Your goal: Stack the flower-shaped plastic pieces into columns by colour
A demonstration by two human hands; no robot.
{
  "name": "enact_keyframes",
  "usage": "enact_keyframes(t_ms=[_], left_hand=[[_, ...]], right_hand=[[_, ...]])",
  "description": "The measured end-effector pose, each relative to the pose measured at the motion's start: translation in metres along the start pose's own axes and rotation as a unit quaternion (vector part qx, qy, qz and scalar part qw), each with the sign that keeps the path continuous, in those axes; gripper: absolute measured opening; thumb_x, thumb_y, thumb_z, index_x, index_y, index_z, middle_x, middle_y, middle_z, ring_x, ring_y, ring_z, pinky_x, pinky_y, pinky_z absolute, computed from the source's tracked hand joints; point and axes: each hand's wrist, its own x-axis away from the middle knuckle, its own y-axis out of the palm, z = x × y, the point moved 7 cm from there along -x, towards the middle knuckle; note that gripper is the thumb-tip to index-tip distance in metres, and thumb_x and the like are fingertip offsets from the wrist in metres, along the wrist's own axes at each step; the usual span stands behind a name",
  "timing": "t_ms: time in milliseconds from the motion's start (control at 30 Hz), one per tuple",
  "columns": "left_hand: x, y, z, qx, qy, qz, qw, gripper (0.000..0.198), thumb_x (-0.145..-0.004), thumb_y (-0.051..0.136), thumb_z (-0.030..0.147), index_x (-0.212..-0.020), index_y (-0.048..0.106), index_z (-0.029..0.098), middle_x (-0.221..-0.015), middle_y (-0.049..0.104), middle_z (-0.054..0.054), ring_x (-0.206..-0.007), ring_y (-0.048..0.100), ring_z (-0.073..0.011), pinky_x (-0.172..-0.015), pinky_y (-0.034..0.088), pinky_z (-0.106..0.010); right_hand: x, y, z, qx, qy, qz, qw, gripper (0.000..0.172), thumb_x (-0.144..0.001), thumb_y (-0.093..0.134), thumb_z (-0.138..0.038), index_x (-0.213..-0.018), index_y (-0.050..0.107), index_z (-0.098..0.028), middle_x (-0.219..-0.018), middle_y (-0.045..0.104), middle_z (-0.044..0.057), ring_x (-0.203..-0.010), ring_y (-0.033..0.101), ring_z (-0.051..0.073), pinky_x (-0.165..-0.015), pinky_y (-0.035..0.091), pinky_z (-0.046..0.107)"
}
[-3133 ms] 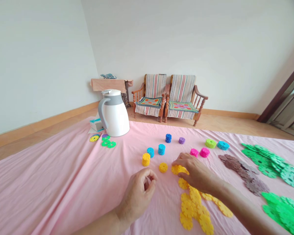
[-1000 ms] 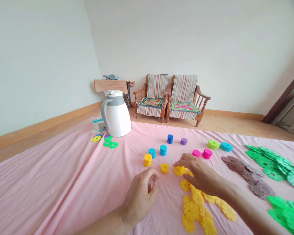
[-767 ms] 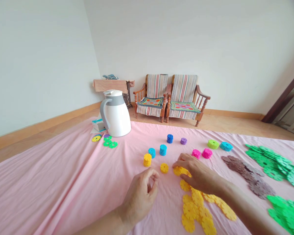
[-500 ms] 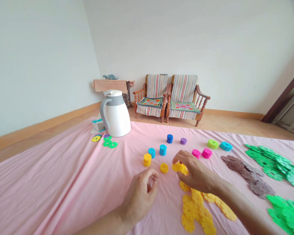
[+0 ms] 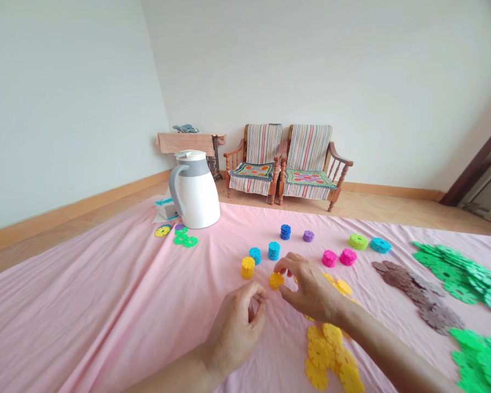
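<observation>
My right hand (image 5: 309,286) reaches over a low stack of yellow snowflake discs (image 5: 276,281), its thumb and forefinger closed around the disc at the top right edge. My left hand (image 5: 239,325) rests on the pink cloth just left of it, fingers curled and thumb pressed to them, with no object showing in the pinch. A taller yellow stack (image 5: 247,267) stands upright beyond my left hand. Loose yellow discs (image 5: 331,349) lie spread under and below my right forearm, which hides part of them.
Behind my hands stand blue stacks (image 5: 274,250), a purple stack (image 5: 308,236) and pink stacks (image 5: 347,256). Brown discs (image 5: 417,295) and green discs (image 5: 454,267) lie in heaps at right. A white jug (image 5: 198,194) stands at the back left of the pink cloth (image 5: 147,305).
My right hand has moved left from the loose yellow discs to the low yellow stack. My left hand stays nearly where it was.
</observation>
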Motion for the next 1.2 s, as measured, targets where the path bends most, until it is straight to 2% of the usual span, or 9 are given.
enact_keyframes(t_ms=[167, 300, 400, 500, 633, 767, 900, 1067, 1200], left_hand=[[0.000, 0.001, 0.000, 0.003, 0.006, 0.001, 1.000, 0.015, -0.082, 0.044, 0.011, -0.086, 0.056, 0.017, -0.069, 0.059, 0.002, -0.048, 0.048, -0.0089, -0.048, 0.034, -0.019], [0.000, 0.002, -0.002, -0.001, 0.005, 0.000, 1.000, 0.014, -0.083, 0.044, 0.013, -0.085, 0.056, 0.017, -0.062, 0.055, 0.004, -0.047, 0.047, -0.0095, -0.049, 0.034, -0.019], [0.000, 0.002, -0.002, -0.006, 0.005, 0.002, 1.000, 0.012, -0.083, 0.045, 0.015, -0.085, 0.056, 0.018, -0.060, 0.053, 0.004, -0.047, 0.047, -0.0097, -0.049, 0.034, -0.019], [0.000, 0.001, -0.001, -0.012, 0.004, 0.002, 1.000, 0.012, -0.083, 0.045, 0.015, -0.086, 0.056, 0.018, -0.057, 0.051, 0.005, -0.046, 0.045, -0.0100, -0.049, 0.034, -0.019], [0.000, 0.001, 0.000, -0.016, 0.005, 0.004, 1.000, 0.015, -0.082, 0.044, 0.014, -0.087, 0.057, 0.018, -0.053, 0.047, 0.006, -0.045, 0.044, -0.0103, -0.048, 0.033, -0.019], [0.000, 0.001, 0.000, -0.020, 0.009, 0.000, 1.000, 0.022, -0.078, 0.043, 0.009, -0.090, 0.059, 0.018, -0.050, 0.042, 0.008, -0.043, 0.043, -0.0101, -0.046, 0.031, -0.018], [0.001, 0.000, 0.000, -0.028, 0.013, 0.006, 1.000, 0.028, -0.076, 0.045, 0.007, -0.096, 0.061, 0.018, -0.053, 0.045, 0.007, -0.044, 0.043, -0.0099, -0.046, 0.031, -0.018], [0.001, 0.002, 0.001, -0.029, 0.014, -0.003, 0.999, 0.031, -0.078, 0.045, 0.008, -0.103, 0.061, 0.017, -0.055, 0.046, 0.007, -0.045, 0.043, -0.0097, -0.048, 0.032, -0.019], [0.000, 0.002, 0.003, -0.024, 0.021, -0.011, 0.999, 0.031, -0.081, 0.043, 0.009, -0.106, 0.061, 0.017, -0.055, 0.046, 0.007, -0.045, 0.043, -0.0101, -0.049, 0.032, -0.019]], right_hand=[[0.001, -0.011, 0.008, -0.027, 0.003, 0.023, 0.999, 0.023, -0.074, 0.056, -0.016, -0.095, 0.061, -0.020, -0.089, 0.060, 0.004, -0.079, 0.058, 0.016, -0.072, 0.046, 0.031], [0.005, -0.030, 0.028, 0.003, 0.035, 0.035, 0.999, 0.019, -0.075, 0.050, -0.011, -0.087, 0.062, -0.020, -0.082, 0.061, 0.003, -0.074, 0.058, 0.015, -0.069, 0.045, 0.030], [0.011, -0.035, 0.042, 0.047, 0.048, -0.005, 0.998, 0.021, -0.071, 0.051, -0.008, -0.083, 0.063, -0.019, -0.080, 0.061, 0.003, -0.075, 0.057, 0.017, -0.067, 0.044, 0.030], [0.017, -0.031, 0.049, 0.068, 0.037, -0.050, 0.996, 0.025, -0.070, 0.052, -0.007, -0.089, 0.064, -0.020, -0.085, 0.061, 0.005, -0.080, 0.057, 0.018, -0.070, 0.044, 0.031], [0.017, -0.023, 0.047, 0.080, 0.022, -0.069, 0.994, 0.029, -0.073, 0.055, -0.010, -0.098, 0.064, -0.021, -0.092, 0.060, 0.007, -0.085, 0.057, 0.020, -0.074, 0.044, 0.033], [0.015, -0.019, 0.045, 0.091, 0.015, -0.077, 0.993, 0.021, -0.076, 0.055, -0.013, -0.091, 0.066, -0.020, -0.091, 0.059, 0.008, -0.085, 0.057, 0.020, -0.076, 0.044, 0.033], [0.015, -0.019, 0.044, 0.093, 0.011, -0.074, 0.993, 0.017, -0.075, 0.054, -0.013, -0.088, 0.063, -0.018, -0.090, 0.058, 0.008, -0.085, 0.056, 0.020, -0.076, 0.044, 0.033], [0.013, -0.021, 0.036, 0.049, 0.015, -0.028, 0.998, 0.016, -0.076, 0.053, -0.015, -0.091, 0.058, -0.018, -0.092, 0.056, 0.007, -0.085, 0.055, 0.019, -0.075, 0.044, 0.034], [0.008, -0.014, 0.021, -0.015, 0.005, 0.008, 1.000, 0.016, -0.078, 0.053, -0.017, -0.094, 0.055, -0.019, -0.092, 0.055, 0.005, -0.082, 0.055, 0.016, -0.074, 0.045, 0.033]])
